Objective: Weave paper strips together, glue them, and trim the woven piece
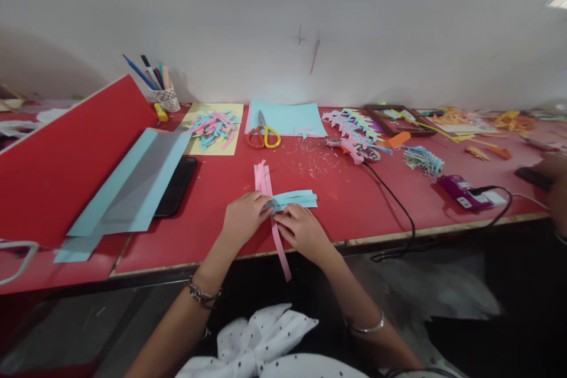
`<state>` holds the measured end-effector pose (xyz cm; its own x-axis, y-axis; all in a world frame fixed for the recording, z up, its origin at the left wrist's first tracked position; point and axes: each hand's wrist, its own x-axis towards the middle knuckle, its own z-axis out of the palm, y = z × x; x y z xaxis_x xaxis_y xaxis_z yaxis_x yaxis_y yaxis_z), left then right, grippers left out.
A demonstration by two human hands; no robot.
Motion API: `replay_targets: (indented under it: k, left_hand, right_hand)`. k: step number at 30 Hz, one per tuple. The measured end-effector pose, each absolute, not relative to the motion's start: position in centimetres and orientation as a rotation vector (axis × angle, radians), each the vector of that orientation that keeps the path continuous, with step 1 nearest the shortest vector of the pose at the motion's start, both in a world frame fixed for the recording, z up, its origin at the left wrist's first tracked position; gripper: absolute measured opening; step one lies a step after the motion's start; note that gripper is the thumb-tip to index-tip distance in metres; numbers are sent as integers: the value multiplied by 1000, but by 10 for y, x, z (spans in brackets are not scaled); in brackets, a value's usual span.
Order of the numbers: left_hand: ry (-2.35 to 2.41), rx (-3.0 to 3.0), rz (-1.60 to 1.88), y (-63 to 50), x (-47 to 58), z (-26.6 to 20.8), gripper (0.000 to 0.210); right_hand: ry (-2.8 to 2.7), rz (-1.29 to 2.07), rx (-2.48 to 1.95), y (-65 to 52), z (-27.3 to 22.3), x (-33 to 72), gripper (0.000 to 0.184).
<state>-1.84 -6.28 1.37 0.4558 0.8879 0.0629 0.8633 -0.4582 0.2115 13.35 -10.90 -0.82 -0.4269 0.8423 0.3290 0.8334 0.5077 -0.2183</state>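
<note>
Head view: the left hand (243, 217) and right hand (305, 230) meet low over the red table (221, 183), fingers bent inward and only slightly parted; both sets of fingertips touch the crossing of pink paper strips (264, 179) and light-blue paper strips (299, 198), though whether either hand pinches or merely presses them I cannot tell; the pink strips run away from the person, one tail hanging past the table's near edge, while the blue ones reach to the right.

Beyond the hands lie scissors (261, 120) with one yellow and one reddish handle, partly on a light-blue sheet (292, 113); left of them, paper snippets (215, 129) are heaped on a pale-yellow sheet (229, 148); to the right rests a pink glue gun (353, 150), near a round printed piece (371, 155) whose print is too small to read; farther right sits a purple extension board (463, 192), its markings illegible; pen marks (300, 35) on the wall (212, 29) form a rough cross.
</note>
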Motion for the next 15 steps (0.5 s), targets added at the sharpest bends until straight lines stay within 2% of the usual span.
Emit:
replay_targets:
  k: [7, 9, 15]
  left_hand:
    - [1573, 2514, 296, -62, -18, 11, 20]
    - [1574, 2498, 309, -62, -18, 11, 19]
    - [1573, 2477, 342, -63, -18, 12, 18]
  right_hand:
    - [-2204, 268, -1273, -107, -2, 140, 29]
    - [-2096, 216, -1380, -103, 2, 146, 30]
    - [-2046, -18, -1855, -92, 10, 160, 16]
